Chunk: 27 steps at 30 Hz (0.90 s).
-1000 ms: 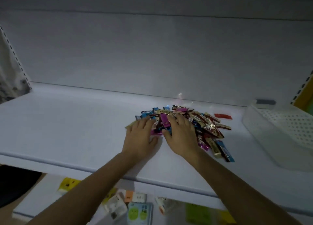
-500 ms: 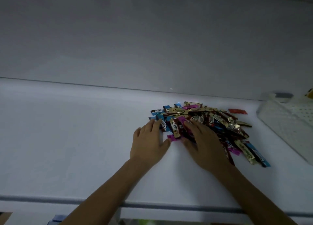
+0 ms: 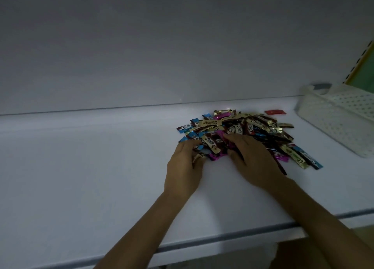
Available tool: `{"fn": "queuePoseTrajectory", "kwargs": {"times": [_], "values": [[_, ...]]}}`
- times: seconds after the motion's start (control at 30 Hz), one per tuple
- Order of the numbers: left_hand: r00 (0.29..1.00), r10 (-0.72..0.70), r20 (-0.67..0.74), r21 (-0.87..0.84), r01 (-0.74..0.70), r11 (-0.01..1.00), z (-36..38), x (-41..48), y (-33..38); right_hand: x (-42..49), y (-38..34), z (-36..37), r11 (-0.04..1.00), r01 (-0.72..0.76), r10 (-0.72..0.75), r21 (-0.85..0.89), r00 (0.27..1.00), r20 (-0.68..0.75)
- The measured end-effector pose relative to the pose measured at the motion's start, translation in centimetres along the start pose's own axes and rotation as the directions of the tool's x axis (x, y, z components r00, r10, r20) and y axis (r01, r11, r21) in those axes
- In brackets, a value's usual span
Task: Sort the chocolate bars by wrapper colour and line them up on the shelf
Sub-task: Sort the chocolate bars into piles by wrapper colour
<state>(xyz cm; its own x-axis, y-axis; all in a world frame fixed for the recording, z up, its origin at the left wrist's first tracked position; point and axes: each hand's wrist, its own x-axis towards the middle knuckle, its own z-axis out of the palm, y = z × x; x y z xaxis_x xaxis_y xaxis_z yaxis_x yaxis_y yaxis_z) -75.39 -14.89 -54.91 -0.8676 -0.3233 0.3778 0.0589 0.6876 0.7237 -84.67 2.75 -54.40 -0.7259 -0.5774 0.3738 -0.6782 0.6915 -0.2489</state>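
A mixed pile of chocolate bars in gold, blue, magenta and dark brown wrappers lies on the white shelf, right of centre. One red bar lies apart behind the pile. My left hand is at the pile's near left edge, its fingers curled over a gold-wrapped bar that peeks out under them. My right hand rests flat on the pile's near side with fingers spread, fingertips touching a magenta bar.
A white perforated plastic basket stands at the right end of the shelf, close to the pile. The shelf's back wall rises behind. The front lip runs below my forearms. Bare shelf stretches to the left.
The view has shifted left and tilted, and moved closer. My left hand's fingers have curled in at the pile's edge; my right hand stays spread on the bars.
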Motion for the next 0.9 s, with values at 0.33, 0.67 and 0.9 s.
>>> {"fn": "queuePoseTrajectory", "kwargs": {"times": [0.33, 0.67, 0.9], "values": [[0.998, -0.057, 0.038, -0.058, 0.059, 0.997, -0.3, -0.2, 0.8, -0.4, -0.3, -0.4, 1.000, -0.011, 0.010, -0.013, 0.999, -0.040], [0.985, -0.140, -0.103, -0.071, 0.133, 0.989, -0.8, -0.8, 1.6, -0.7, 0.0, -0.4, 1.000, 0.016, -0.013, 0.020, 0.993, -0.116], [0.983, -0.107, -0.151, -0.035, 0.103, 0.994, -0.8, -1.4, 1.3, -0.7, 0.2, -0.8, 0.998, 0.069, -0.066, 0.011, 0.984, -0.163]]}}
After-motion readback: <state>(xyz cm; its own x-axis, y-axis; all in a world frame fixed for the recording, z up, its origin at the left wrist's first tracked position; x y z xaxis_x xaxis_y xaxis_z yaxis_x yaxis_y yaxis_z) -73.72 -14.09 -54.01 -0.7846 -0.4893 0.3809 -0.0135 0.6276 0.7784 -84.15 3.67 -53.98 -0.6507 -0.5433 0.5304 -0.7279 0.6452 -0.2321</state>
